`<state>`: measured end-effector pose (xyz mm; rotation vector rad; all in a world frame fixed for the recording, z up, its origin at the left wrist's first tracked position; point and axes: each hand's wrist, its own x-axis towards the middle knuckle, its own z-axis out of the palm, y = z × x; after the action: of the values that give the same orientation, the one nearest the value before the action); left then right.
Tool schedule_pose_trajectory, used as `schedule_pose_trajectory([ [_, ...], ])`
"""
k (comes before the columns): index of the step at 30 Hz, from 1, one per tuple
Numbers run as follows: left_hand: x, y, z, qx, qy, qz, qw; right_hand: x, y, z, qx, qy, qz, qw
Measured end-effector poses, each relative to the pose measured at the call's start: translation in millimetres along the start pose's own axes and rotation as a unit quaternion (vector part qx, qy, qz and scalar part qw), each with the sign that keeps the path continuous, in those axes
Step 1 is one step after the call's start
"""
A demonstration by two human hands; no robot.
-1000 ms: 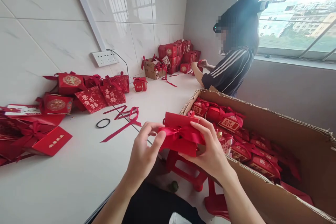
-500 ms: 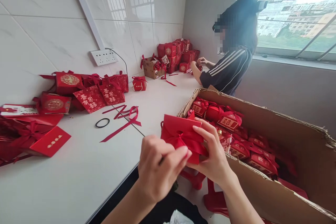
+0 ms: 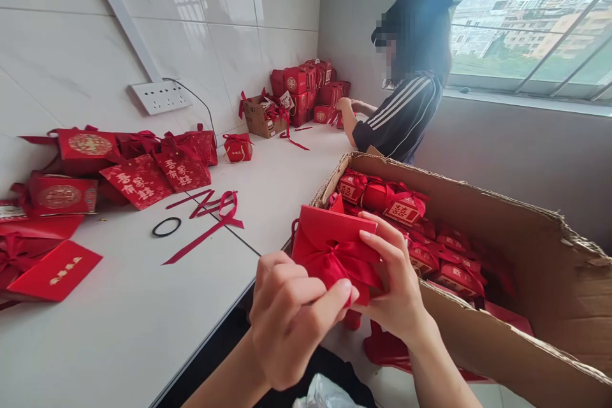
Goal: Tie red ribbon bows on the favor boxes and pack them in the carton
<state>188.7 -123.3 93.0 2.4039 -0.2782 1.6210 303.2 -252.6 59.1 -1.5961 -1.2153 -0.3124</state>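
A red gift box (image 3: 335, 226) with a ribbon bow (image 3: 335, 258) on its face is held up in front of me, beyond the table's front edge. My right hand (image 3: 396, 280) grips the box along its right side, fingers over the face. My left hand (image 3: 296, 312) is closed at the bow's lower part, thumb and index finger pinching red ribbon there. The box's back and underside are hidden. Just behind it stands a large cardboard carton (image 3: 507, 204) with several red boxes (image 3: 406, 207) inside.
Red gift boxes (image 3: 88, 143) line the wall side of the white table (image 3: 124, 306). Loose ribbons (image 3: 222, 217) and a black ring (image 3: 166, 226) lie mid-table. A small carton (image 3: 262, 118) and stacked boxes (image 3: 301, 92) stand at the far end, near another person (image 3: 406, 102).
The view has shifted slightly to the right. Both hands stay on the red gift box, my left hand still pinching the ribbon near the bow.
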Motion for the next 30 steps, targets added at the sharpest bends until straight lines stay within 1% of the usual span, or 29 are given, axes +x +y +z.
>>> schedule_pose_trajectory([
  [2,4,-5,7.7,-0.043,0.005,-0.073,0.996,-4,3,-5,-0.017,-0.012,0.009,1.000],
  [4,9,-12,16.7,-0.074,-0.009,-0.169,0.983,-8,7,-11,-0.024,-0.018,0.017,0.999],
  [6,14,-19,26.9,-0.100,-0.038,-0.256,0.961,-11,11,-16,-0.026,-0.011,0.022,0.999],
  [9,15,-24,44.4,-0.153,-0.073,-0.346,0.923,-15,16,-24,-0.059,0.014,0.017,0.998],
  [13,12,-28,71.7,-0.215,-0.091,-0.406,0.883,-22,22,-36,-0.116,0.027,0.031,0.992],
  [16,9,-34,97.2,-0.231,-0.126,-0.437,0.860,-31,29,-49,-0.151,0.042,0.055,0.986],
  [17,8,-37,106.7,-0.225,-0.140,-0.439,0.858,-35,33,-54,-0.162,0.063,0.073,0.982],
  [18,6,-39,116.4,-0.212,-0.155,-0.430,0.864,-39,37,-60,-0.171,0.100,0.100,0.975],
  [19,4,-40,126.0,-0.195,-0.171,-0.403,0.878,-42,42,-66,-0.174,0.148,0.139,0.964],
  [20,1,-40,135.4,-0.181,-0.192,-0.357,0.896,-44,47,-74,-0.161,0.202,0.188,0.947],
  [21,-2,-39,144.3,-0.172,-0.218,-0.294,0.914,-45,53,-82,-0.126,0.254,0.246,0.927],
  [22,-6,-37,152.4,-0.169,-0.246,-0.223,0.928,-46,58,-91,-0.064,0.297,0.309,0.901],
  [23,-10,-33,159.6,-0.167,-0.273,-0.150,0.935,-45,63,-99,0.022,0.324,0.371,0.870],
  [24,-15,-30,165.7,-0.161,-0.295,-0.086,0.938,-43,66,-107,0.123,0.332,0.432,0.829],
  [25,-19,-27,170.8,-0.149,-0.310,-0.037,0.938,-41,69,-115,0.225,0.325,0.489,0.778],
  [26,-23,-25,174.8,-0.131,-0.318,-0.004,0.939,-38,71,-122,0.313,0.312,0.535,0.720],
  [27,-27,-23,177.9,-0.109,-0.321,0.014,0.941,-36,72,-127,0.381,0.300,0.571,0.662],
  [28,-30,-23,180.1,-0.090,-0.324,0.023,0.942,-33,72,-131,0.430,0.295,0.593,0.614],
  [29,-32,-23,181.4,-0.075,-0.325,0.027,0.942,-31,72,-133,0.462,0.297,0.601,0.580],
  [30,-33,-23,182.2,-0.066,-0.326,0.028,0.943,-29,72,-134,0.482,0.304,0.600,0.561],
])
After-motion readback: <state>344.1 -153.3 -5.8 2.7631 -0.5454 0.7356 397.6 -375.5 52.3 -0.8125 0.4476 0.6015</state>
